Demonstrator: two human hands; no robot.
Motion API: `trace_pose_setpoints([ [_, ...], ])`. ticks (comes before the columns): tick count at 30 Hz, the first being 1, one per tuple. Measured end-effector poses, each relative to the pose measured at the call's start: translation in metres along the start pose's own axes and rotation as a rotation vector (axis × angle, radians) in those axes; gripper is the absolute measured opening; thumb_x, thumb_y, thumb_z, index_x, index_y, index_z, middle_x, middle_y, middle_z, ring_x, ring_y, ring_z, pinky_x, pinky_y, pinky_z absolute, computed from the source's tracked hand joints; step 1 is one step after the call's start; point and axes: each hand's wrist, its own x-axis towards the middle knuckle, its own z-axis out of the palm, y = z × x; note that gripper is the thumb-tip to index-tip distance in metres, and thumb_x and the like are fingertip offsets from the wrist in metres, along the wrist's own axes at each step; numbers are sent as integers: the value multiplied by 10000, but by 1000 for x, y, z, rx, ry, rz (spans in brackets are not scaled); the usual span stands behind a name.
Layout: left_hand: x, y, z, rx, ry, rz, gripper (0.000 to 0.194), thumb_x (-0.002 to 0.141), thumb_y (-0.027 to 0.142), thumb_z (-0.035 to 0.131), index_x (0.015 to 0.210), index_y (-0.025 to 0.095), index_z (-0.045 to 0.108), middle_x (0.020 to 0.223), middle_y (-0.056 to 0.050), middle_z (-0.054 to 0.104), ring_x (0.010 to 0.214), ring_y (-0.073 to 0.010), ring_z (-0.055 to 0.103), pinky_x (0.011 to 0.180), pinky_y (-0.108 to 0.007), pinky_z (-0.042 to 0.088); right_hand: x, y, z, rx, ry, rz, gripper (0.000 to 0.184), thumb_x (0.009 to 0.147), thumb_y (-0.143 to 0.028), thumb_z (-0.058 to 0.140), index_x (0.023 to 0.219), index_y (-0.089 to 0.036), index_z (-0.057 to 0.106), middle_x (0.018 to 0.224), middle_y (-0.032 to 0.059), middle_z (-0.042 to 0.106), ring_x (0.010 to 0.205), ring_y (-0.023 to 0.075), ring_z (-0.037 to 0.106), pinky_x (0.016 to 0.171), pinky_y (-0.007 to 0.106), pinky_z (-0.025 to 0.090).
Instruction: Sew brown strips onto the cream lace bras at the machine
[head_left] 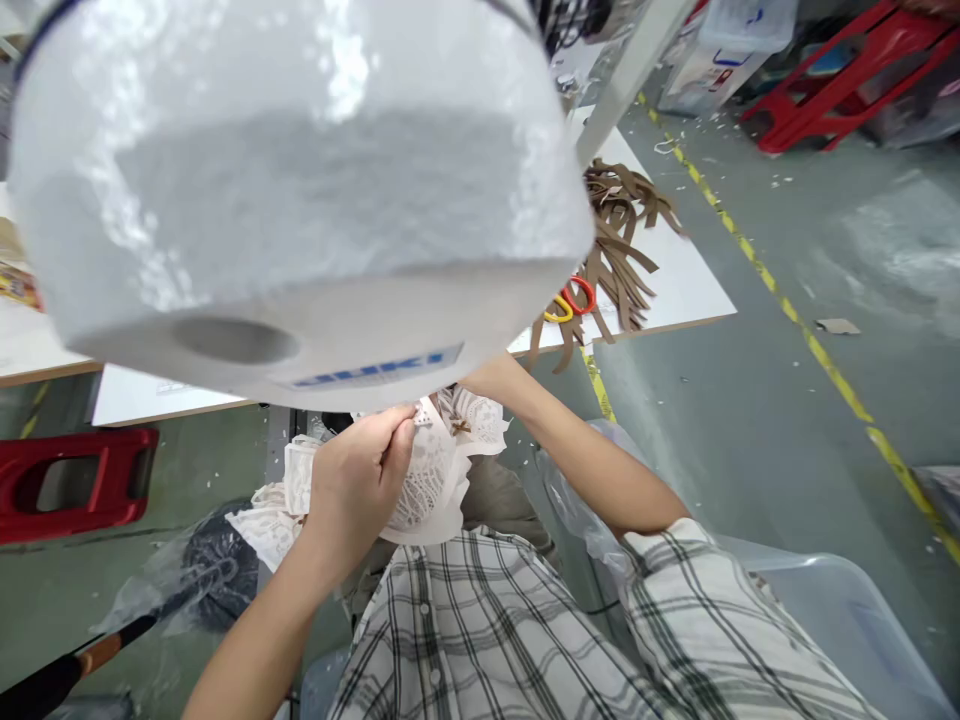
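Machine (315, 200), left hand (356, 465) pinching lace (421, 490), translucent bin (840, 600)

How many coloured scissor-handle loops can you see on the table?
2: a yellow loop and, just right of it, a red loop, both among the brown strips on the white table. More may be hidden behind the machine head.

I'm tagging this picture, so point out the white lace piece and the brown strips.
White lace piece (421, 497), head view: on its patterned panel.
Brown strips (612, 255), head view: middle of the pile.
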Motion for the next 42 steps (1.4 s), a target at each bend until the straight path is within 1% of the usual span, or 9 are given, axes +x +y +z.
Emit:
trace_pose_setpoints([
  [3,-4,0,1,-17,34,-10,280,991,275,487,1061,191,745,1028,-20,784,954,-173,730,772,-221,520,-1,3,3,51,30,-14,133,831,-272,560,741,-205,489,875,28,496,782,159,495,646,282,430],
  [6,-6,0,1,-31,66,-34,255,978,261,510,1044,190,746,994,-17,784,919,-163,728,763,-218,518,-2,6,5,41,48,-25,168,846,-308,564,737,-206,487,854,23,481,769,158,481,652,290,418],
  [11,-9,0,2,-55,113,-64,220,958,232,534,990,188,748,911,-8,776,820,-140,714,705,-211,498,-2,1,5,20,65,-23,180,864,-301,565,729,-207,492,829,19,480,800,168,499,670,296,419],
  [20,-14,-6,4,-117,163,-100,199,941,206,546,959,201,745,852,0,750,730,-112,665,669,-198,478,-3,-5,8,15,68,56,101,839,-259,603,771,-192,570,906,39,570,765,161,531,685,311,453],
  [23,-15,-8,3,-148,174,-111,196,940,206,547,962,197,742,893,-11,758,773,-121,678,700,-203,489,-3,-6,9,27,81,47,61,825,-231,593,781,-191,580,932,50,581,792,171,546,701,318,460],
  [26,-16,-11,3,-163,186,-122,194,941,211,548,970,194,739,922,-22,762,829,-136,691,733,-212,498,-3,-9,10,17,82,65,50,814,-215,591,770,-195,577,903,41,570,780,171,538,698,321,458],
  [34,-18,-15,3,-164,212,-135,198,949,223,544,969,210,741,922,-23,760,827,-142,690,717,-218,504,-2,-12,10,0,85,101,68,821,-223,605,766,-193,580,842,26,534,756,172,531,687,327,437],
  [38,-19,-20,5,-158,229,-135,205,958,247,539,998,217,738,963,-29,763,860,-153,699,745,-234,522,-2,-10,12,6,88,108,53,822,-230,607,787,-194,593,882,32,564,773,170,540,700,320,444],
  [42,-18,-25,11,-142,261,-126,221,959,267,541,1086,211,712,1067,-47,756,937,-168,705,805,-255,538,-3,-10,15,11,123,114,43,812,-227,605,795,-189,593,941,49,593,805,176,553,709,320,452],
])
